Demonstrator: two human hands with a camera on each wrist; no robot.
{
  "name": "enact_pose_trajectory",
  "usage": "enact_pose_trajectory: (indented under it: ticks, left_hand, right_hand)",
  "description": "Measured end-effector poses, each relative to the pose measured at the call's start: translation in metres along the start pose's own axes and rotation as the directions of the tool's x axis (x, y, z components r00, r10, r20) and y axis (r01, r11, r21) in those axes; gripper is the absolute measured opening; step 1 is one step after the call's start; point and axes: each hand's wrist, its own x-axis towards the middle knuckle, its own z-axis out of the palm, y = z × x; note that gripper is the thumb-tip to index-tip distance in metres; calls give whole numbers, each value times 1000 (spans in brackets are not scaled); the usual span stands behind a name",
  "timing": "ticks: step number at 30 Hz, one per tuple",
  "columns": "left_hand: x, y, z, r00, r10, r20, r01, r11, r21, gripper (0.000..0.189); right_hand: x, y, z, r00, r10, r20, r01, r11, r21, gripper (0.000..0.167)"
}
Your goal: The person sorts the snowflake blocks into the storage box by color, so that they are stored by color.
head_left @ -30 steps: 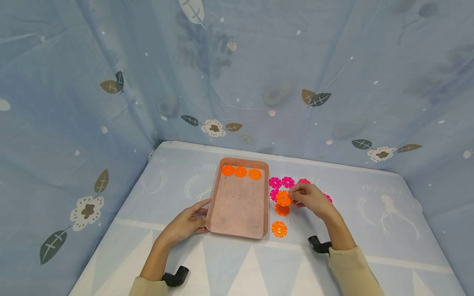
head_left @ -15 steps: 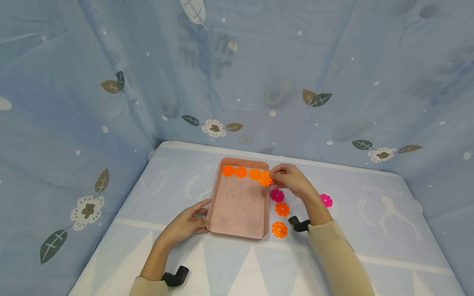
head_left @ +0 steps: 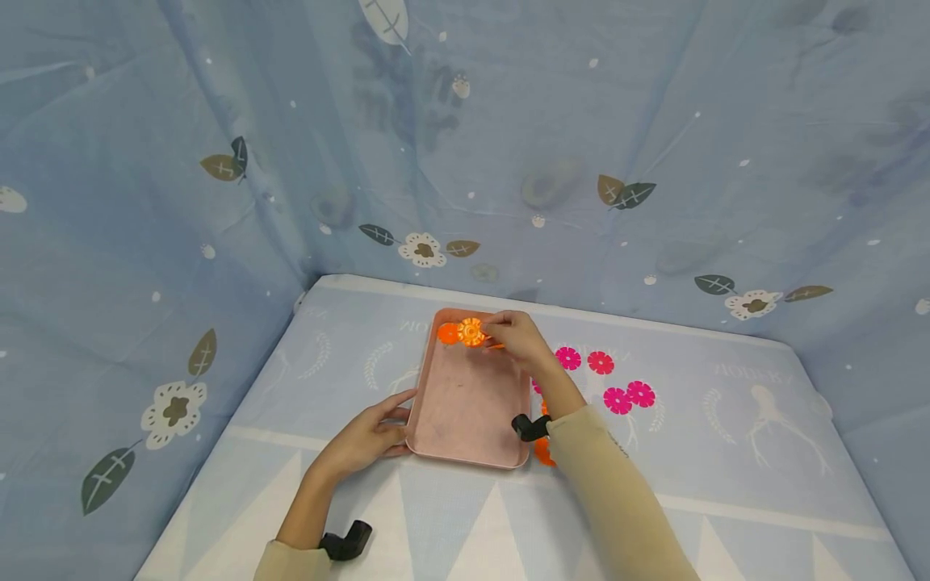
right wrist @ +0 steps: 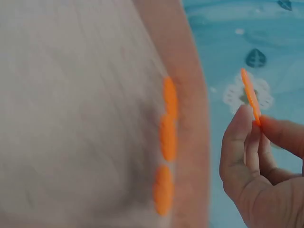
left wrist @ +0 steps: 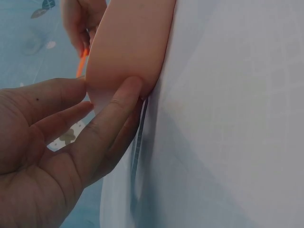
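Observation:
My right hand [head_left: 519, 337] pinches an orange notched plastic disc [head_left: 471, 332] between thumb and fingers, over the far end of the pink tray [head_left: 461, 411]. In the right wrist view the held disc [right wrist: 250, 95] stands edge-on beyond the tray's wall. Three flat orange discs [right wrist: 164, 190] lie in a row along that wall inside. In the head view one orange disc [head_left: 447, 333] shows at the far left corner; the others are mostly covered. My left hand [head_left: 370, 436] touches the tray's left side, its extended fingers against the outer wall and rim.
Right of the tray lie several loose discs: a magenta disc [head_left: 568, 358], a red-pink disc [head_left: 600, 362] and two more magenta ones. An orange disc [head_left: 543, 452] is partly behind my right sleeve [head_left: 603, 484]. A patterned blue curtain [head_left: 508, 161] stands behind the table.
My right hand has carried the orange disc from the loose discs on the right, leftward and away, over the tray's far end. The left hand has stayed at the tray's side.

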Motion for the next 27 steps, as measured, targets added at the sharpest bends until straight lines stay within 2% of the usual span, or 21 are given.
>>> enact_pose_trajectory:
  ticks: [3,6,13,17,27]
  left_hand:
    - [0,0,0,1000,3,0,-3,1000,-1,62]
    - [0,0,0,1000,3,2,-3,1000,1,62]
    - [0,0,-1,1000,2,9,-2,1000,-1,62]
    - [0,0,-1,1000,-3,6,3,1000,-6,62]
    - [0,1,0,1000,-9,3,9,1000,-7,61]
  right_hand:
    - [6,9,13,999,24,-41,-23,999,23,19]
    - [9,17,24,996,46,-78,-46,999,3,18]
    - [13,34,41,992,95,-86,-99,994,-45,17]
    - [14,39,49,985,115,-126,-129,985,-111,15]
    - [16,45,57,982,97,-162,-129,970,-204,13]
